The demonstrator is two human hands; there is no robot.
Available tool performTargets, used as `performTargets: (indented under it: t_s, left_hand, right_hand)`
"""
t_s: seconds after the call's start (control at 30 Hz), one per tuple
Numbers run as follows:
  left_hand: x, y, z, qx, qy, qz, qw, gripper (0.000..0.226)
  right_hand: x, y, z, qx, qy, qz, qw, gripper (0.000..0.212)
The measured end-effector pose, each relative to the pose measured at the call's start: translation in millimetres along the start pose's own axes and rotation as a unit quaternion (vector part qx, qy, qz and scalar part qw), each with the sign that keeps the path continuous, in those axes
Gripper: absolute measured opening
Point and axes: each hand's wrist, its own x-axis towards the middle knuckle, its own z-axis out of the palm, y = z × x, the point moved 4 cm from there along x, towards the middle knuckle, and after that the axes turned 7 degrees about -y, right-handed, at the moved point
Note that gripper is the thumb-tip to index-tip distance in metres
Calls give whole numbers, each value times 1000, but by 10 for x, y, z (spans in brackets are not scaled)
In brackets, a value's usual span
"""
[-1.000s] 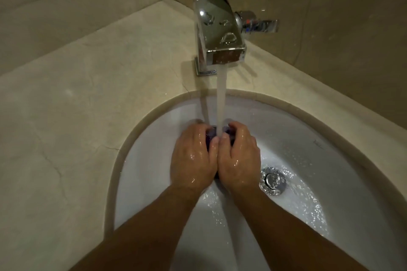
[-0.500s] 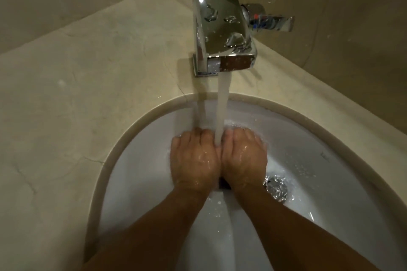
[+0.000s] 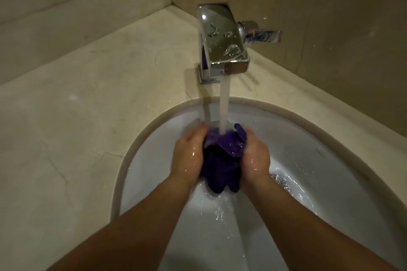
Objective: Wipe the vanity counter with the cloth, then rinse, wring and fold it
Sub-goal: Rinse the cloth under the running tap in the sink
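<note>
A wet purple cloth (image 3: 221, 160) is bunched between my two hands inside the white sink (image 3: 319, 182). My left hand (image 3: 189, 154) grips its left side and my right hand (image 3: 256, 156) grips its right side. Water runs from the chrome faucet (image 3: 222, 46) straight onto the top of the cloth. The lower end of the cloth hangs down between my wrists. The beige stone vanity counter (image 3: 77, 138) surrounds the sink.
The faucet's lever handle (image 3: 262, 34) sticks out to the right, near the wall. The chrome drain (image 3: 280, 181) lies right of my right wrist, with water flowing over it. Walls close the counter at the back and right.
My hands were pressed together over the cloth, hiding it. Now they have parted a little and the purple cloth shows between them under the stream.
</note>
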Motion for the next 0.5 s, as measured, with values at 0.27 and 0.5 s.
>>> performTargets:
  t_s: [0.27, 0.5]
  left_hand:
    - [33, 293, -65, 135, 69, 62, 986, 25]
    - [-95, 275, 169, 308, 84, 240, 917, 27]
  right_hand:
    - [-167, -165, 169, -74, -39, -88, 993, 35]
    - [-191, -108, 257, -114, -44, -136, 983, 24]
